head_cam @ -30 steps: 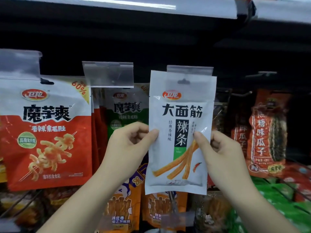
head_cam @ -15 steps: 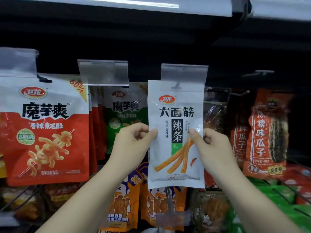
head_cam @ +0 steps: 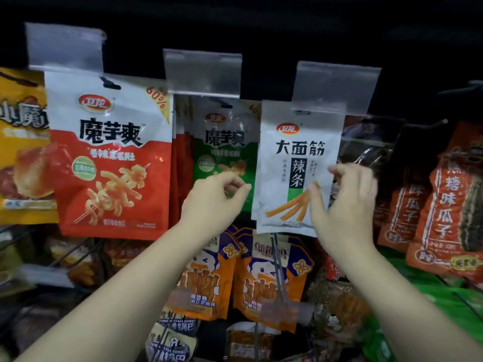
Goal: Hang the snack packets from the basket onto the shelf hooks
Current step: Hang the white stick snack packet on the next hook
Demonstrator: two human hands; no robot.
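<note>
Shelf dark; white packet hanging under tag. Left hand letting go, empty; right hand pinching edge. Advising: confirm hole seated, then release gently.

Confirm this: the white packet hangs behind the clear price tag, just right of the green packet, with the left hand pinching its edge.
One detail is off. In the head view the left hand is clear of the white packet, fingers loosely curled in front of the green packet. The white packet does hang behind the clear price tag, right of the green one.
</note>
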